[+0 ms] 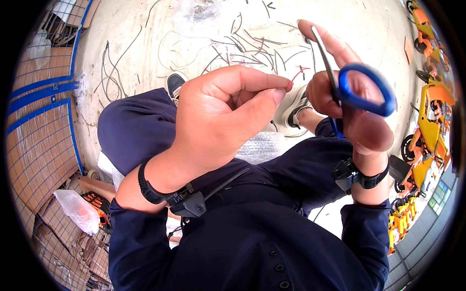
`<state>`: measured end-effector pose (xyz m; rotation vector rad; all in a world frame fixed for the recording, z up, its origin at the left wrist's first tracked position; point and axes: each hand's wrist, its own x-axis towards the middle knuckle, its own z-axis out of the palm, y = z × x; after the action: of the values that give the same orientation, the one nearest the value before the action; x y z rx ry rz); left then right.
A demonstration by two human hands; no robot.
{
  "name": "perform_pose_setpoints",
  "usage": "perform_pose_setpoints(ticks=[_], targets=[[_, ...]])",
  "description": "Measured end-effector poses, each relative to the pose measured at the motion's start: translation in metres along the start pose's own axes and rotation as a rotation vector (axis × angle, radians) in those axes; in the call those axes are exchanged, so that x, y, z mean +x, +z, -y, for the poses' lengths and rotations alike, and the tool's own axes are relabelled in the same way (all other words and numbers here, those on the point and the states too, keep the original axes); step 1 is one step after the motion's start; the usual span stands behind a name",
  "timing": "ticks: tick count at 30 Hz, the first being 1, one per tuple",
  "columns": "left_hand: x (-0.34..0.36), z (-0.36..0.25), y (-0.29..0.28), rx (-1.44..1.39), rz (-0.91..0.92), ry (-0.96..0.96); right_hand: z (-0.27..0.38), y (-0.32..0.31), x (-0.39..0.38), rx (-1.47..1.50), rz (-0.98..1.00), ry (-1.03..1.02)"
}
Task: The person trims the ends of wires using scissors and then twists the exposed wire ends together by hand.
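My left hand [225,111] is closed in a pinch on a short red wire [299,73] in front of my chest. A little to its right, my right hand [352,111] holds scissors [387,99] with blue handles and steel blades pointing upward. Its index finger is raised behind the blades, close to the red wire. Black devices on straps [188,202] are worn on both my wrists.
Scattered black wire pieces [235,41] lie on the pale floor [136,68]. Bubble wrap [259,143] is between my legs. A blue mesh cage with cardboard [41,143] stands at left, a plastic bag [75,211] beside it. Several yellow-orange wheeled machines [424,119] line the right.
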<state>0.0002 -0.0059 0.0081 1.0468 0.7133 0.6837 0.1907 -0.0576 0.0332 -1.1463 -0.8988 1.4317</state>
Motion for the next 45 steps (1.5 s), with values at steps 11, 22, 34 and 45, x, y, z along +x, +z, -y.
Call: perform_pose_setpoints(ticks=[11,22,34,45], targets=[[0.000,0.001,-0.002,0.013,0.085,-0.010,0.006,-0.004,0.002,-0.552,-0.046,0.022],[0.001,0.002,-0.003,0.492,0.072,0.396,0.008,-0.003,-0.004,-0.382,-0.018,0.160],[0.008,0.015,-0.002,0.690,0.041,0.681,0.010,-0.007,-0.007,-0.222,-0.015,0.351],[0.000,0.008,-0.002,0.514,0.111,0.375,0.018,-0.007,-0.007,-0.325,0.045,0.375]])
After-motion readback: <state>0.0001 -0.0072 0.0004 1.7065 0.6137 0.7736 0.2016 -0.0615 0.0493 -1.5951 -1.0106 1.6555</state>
